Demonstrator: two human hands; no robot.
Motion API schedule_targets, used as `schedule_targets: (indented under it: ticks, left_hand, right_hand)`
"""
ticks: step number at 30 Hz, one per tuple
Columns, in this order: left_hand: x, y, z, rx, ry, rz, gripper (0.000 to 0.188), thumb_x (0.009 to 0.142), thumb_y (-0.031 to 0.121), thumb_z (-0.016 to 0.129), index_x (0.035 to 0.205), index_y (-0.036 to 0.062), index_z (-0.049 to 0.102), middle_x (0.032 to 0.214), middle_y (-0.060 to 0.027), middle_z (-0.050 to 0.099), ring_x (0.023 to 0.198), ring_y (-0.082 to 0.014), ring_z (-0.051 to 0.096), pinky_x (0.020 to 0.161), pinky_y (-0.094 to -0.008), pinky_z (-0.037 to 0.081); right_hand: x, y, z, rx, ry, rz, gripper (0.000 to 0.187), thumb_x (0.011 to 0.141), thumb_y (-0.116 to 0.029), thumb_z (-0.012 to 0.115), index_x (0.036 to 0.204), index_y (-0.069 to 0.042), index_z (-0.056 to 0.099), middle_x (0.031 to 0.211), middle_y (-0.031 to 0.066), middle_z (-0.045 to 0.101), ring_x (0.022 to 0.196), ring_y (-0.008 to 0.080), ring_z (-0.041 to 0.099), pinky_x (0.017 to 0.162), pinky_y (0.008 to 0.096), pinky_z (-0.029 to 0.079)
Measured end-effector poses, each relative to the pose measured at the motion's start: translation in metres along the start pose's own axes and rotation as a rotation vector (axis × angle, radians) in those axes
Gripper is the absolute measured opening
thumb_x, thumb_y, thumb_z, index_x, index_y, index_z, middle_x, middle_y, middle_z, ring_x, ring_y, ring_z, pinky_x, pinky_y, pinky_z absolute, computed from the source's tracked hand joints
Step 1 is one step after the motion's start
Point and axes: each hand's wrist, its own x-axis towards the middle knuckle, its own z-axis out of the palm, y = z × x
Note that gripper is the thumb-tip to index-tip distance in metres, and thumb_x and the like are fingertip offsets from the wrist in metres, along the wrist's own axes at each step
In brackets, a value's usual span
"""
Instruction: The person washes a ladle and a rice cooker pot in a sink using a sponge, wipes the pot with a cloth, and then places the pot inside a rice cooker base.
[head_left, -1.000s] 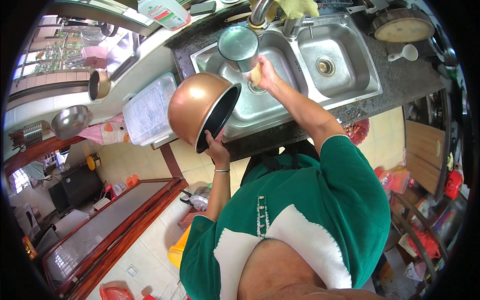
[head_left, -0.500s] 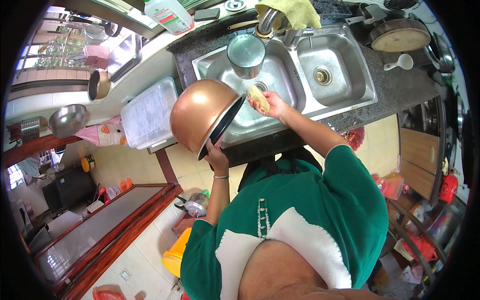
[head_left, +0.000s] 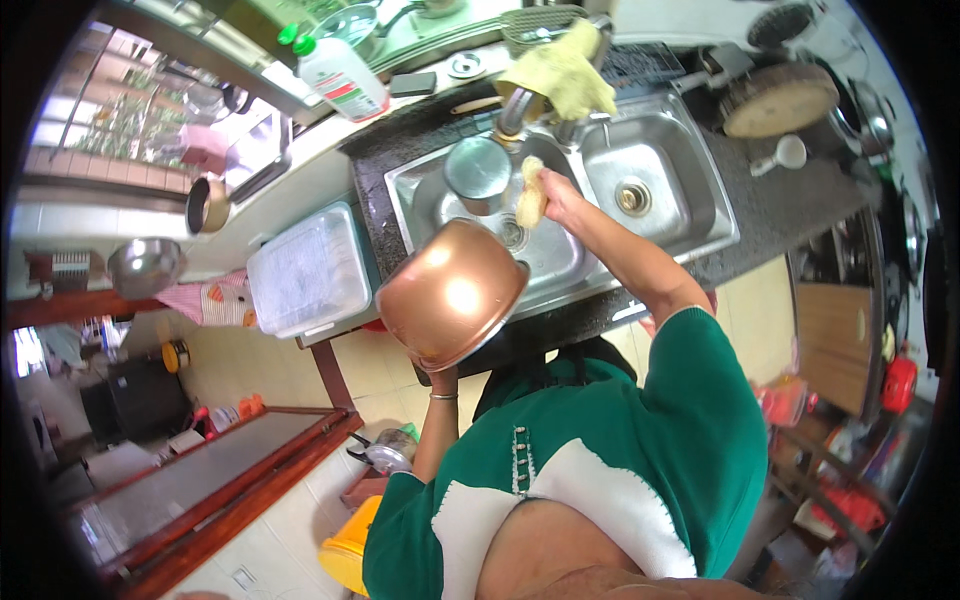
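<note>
- Round copper-coloured metal pot (head_left: 452,295), centre frame, is gripped at its lower rim by left hand (head_left: 441,378); vs 1 s ago it's tipped so the base faces up.
- Yellow sponge (head_left: 530,194) is clenched in right hand (head_left: 556,192), now lifted off the pot, over steel double sink (head_left: 680,215) w/ small steel pot (head_left: 478,170).
- Scrubbing is judged paused.

Steel pot (head_left: 478,172) & faucet (head_left: 515,108) crowd left basin; right basin (head_left: 650,190) free.

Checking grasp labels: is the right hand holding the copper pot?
No: the right hand grips a yellow sponge over the sink; the left hand holds the copper pot.
</note>
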Motion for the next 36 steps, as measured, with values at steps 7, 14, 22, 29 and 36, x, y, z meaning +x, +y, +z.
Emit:
schedule_targets:
  ticks: [7,14,22,29,36]
  left_hand:
    - [-0.014,-0.006,-0.008,-0.133,0.032,-0.071,0.035,0.100,0.026,0.052,0.123,-0.0007,0.055,0.118,-0.0103,0.061,0.105,-0.0219,0.060,0.091,-0.0366,0.050]
    - [-0.007,0.005,0.013,-0.242,0.015,-0.108,0.037,0.098,0.031,0.056,0.117,-0.0013,0.058,0.112,-0.0081,0.065,0.099,-0.0189,0.061,0.086,-0.0344,0.050]
    - [-0.036,-0.074,-0.026,0.102,-0.141,-0.034,0.054,0.098,0.030,0.055,0.144,0.0054,0.039,0.147,-0.0099,0.042,0.133,-0.0257,0.042,0.112,-0.0430,0.033]
    - [-0.030,0.006,0.001,-0.221,0.062,-0.045,0.044,0.096,0.019,0.061,0.133,-0.0008,0.049,0.131,-0.0133,0.055,0.111,-0.0242,0.057,0.097,-0.0391,0.049]
    - [-0.039,-0.009,-0.001,0.181,0.087,0.191,0.038,0.097,0.021,0.059,0.126,-0.0025,0.055,0.124,-0.0130,0.060,0.106,-0.0239,0.060,0.092,-0.0373,0.050]
  right_hand:
    - [-0.031,-0.039,0.109,0.078,-0.255,-0.122,0.030,0.101,-0.016,0.044,0.121,0.004,0.055,0.112,0.0200,0.064,0.102,0.0316,0.065,0.088,0.0511,0.056]
    - [0.019,-0.033,0.087,0.158,-0.400,-0.132,0.022,0.098,-0.026,0.051,0.094,-0.006,0.060,0.081,0.0099,0.063,0.076,0.0233,0.064,0.068,0.0457,0.055]
    - [0.009,0.038,0.015,-0.090,-0.132,0.097,0.026,0.101,-0.023,0.040,0.110,-0.005,0.056,0.099,0.0123,0.064,0.084,0.0267,0.065,0.076,0.0451,0.057]
    - [-0.028,0.073,0.093,0.052,-0.405,0.029,0.015,0.093,-0.026,0.059,0.086,-0.013,0.060,0.064,0.0039,0.056,0.047,0.0158,0.051,0.042,0.0331,0.043]
    - [-0.055,0.057,0.052,-1.073,-0.117,-1.078,0.023,0.088,-0.013,0.061,0.110,-0.007,0.056,0.088,0.0179,0.062,0.085,0.0436,0.061,0.074,0.0476,0.048]
